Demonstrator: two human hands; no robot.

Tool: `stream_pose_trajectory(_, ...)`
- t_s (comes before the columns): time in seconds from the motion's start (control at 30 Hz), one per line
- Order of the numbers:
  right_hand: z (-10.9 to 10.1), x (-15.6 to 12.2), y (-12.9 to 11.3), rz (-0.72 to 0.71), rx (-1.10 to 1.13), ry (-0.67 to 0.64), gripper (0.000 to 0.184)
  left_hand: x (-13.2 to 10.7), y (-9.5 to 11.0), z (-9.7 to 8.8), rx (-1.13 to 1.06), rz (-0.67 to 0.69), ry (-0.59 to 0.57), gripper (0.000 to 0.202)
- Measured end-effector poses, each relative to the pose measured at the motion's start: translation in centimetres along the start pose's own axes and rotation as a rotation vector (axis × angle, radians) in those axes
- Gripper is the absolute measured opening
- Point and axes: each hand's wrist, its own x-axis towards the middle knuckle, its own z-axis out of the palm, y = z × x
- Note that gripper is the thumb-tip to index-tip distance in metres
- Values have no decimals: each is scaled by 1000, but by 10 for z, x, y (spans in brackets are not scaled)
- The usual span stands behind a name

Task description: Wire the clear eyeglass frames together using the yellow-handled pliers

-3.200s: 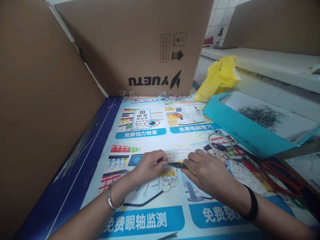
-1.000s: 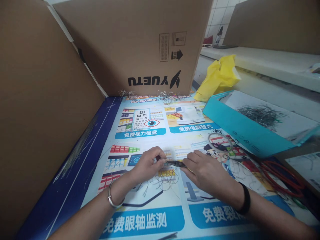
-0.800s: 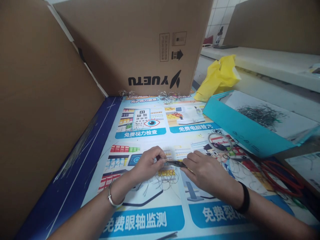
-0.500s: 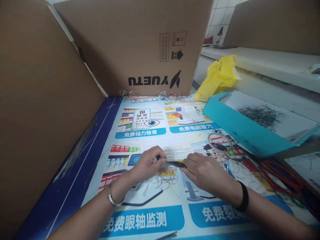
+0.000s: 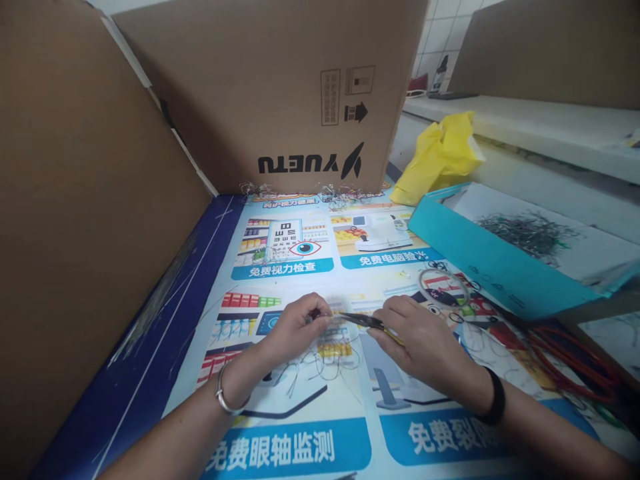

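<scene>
My left hand (image 5: 297,328) is closed in a pinch on a small thin wire piece (image 5: 325,315), a silver bangle on its wrist. My right hand (image 5: 421,338) is wrapped round dark needle-nose pliers (image 5: 361,320) whose tip points left and meets the piece at my left fingertips. Both hands hover just above a printed poster mat (image 5: 300,440). Loose thin wire pieces (image 5: 325,363) lie on the mat right below my hands.
A large brown carton (image 5: 280,93) stands behind, and a cardboard wall (image 5: 75,220) lines the left. To the right are a teal tray (image 5: 480,257) holding a heap of wire bits (image 5: 530,230), a yellow bag (image 5: 440,157), a wire ring (image 5: 443,283) and red cords (image 5: 570,353).
Both hands have stayed close together over the same spot. The pliers' tip has lifted slightly and shifted a little right; the view has tilted a bit.
</scene>
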Motion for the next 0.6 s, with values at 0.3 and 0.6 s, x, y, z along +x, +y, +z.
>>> stream_pose_trajectory(0.3,-3,0,-10,-16,-63,-46,18,-1,-3,2,-24,25,-1,9)
stream_pose_trajectory(0.6,-3,1,-16,-47,-168,-3,16,-3,-4,4,11,47,-18,10)
